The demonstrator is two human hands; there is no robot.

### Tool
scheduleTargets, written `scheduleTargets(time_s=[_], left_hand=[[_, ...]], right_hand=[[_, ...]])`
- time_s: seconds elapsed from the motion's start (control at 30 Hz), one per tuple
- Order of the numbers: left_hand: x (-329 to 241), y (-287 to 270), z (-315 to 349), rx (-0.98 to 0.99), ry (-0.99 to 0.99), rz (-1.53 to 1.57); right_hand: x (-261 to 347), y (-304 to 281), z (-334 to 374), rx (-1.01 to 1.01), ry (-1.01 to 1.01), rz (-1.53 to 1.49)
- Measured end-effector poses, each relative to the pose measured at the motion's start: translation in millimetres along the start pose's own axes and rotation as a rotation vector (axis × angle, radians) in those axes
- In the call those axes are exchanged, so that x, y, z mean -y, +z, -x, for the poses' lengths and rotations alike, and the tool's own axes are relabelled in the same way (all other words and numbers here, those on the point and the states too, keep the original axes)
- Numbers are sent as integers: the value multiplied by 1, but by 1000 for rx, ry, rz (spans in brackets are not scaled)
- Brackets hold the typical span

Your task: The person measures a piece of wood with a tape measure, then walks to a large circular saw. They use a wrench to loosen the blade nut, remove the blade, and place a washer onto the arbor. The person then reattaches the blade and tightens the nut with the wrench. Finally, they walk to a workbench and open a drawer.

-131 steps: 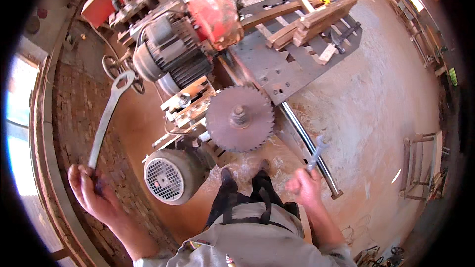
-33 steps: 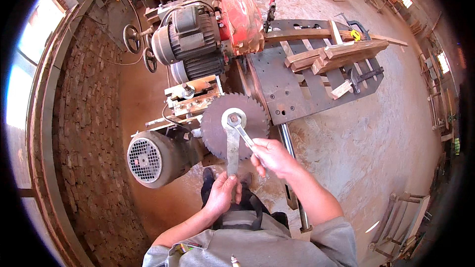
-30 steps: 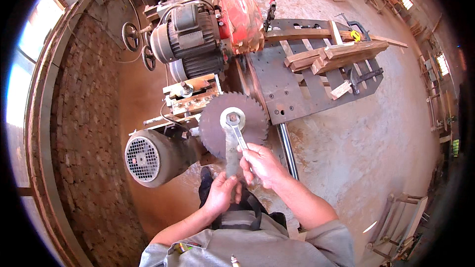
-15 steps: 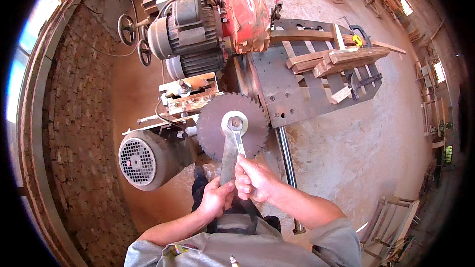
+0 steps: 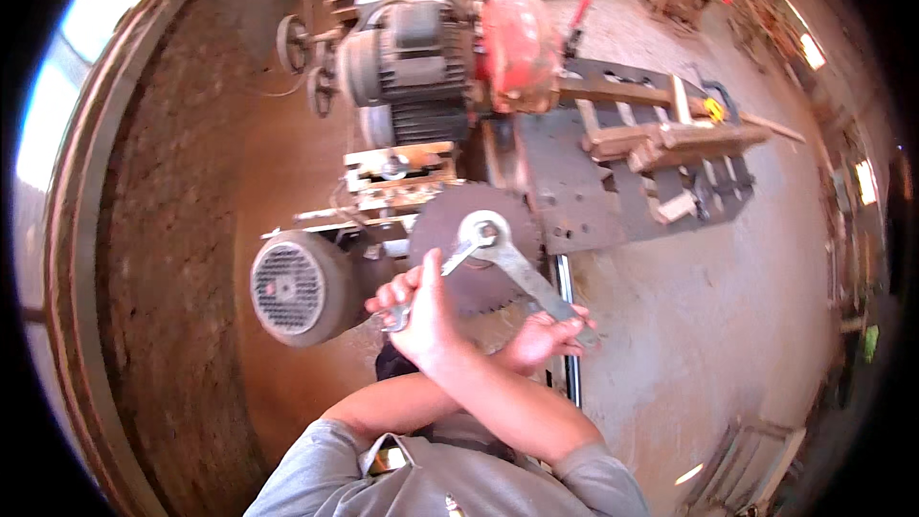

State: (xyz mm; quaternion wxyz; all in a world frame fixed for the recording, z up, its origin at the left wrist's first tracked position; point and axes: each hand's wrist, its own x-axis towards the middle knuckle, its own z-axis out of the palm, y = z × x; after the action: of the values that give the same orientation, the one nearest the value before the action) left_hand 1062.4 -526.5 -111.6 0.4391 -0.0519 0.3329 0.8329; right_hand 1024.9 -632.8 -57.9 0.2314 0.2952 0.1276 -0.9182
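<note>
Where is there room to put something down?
On the metal plate between the saw blade and wooden pieces, or the floor between the steel bar and wooden frame. The blade's middle is crowded: two wrenches.

No legible lettering
The red housing (image 5: 520,53) beyond the grip and the grey motor (image 5: 297,289) left of it are blurred; no words or numbers can be read.

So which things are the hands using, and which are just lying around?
In use:
long flat spanner, in the left hand
smaller spanner, right hand on it
saw blade

Not in use:
wood pieces on the metal table
wooden frame, lower right
</note>
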Motion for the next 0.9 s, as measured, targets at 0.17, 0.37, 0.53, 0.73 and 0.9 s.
scheduleTargets(time_s=[0.17, 0.37, 0.53, 0.73, 0.9], left_hand=[[17, -29, 22, -66, 8, -317], [1, -76, 129, -412, 306, -516], [-45, -107, 245, -878, 344, -615], [-53, -163, 303, -989, 455, -228], [-58, -164, 305, -1131, 348, -228]], right_hand=[[8, 9, 39, 134, 1, 248], [51, -16, 85, 440, -300, 842], [38, -15, 87, 131, -190, 1311], [-50, -25, 10, 218, -306, 1639], [-116, 15, -47, 103, -275, 1808]])
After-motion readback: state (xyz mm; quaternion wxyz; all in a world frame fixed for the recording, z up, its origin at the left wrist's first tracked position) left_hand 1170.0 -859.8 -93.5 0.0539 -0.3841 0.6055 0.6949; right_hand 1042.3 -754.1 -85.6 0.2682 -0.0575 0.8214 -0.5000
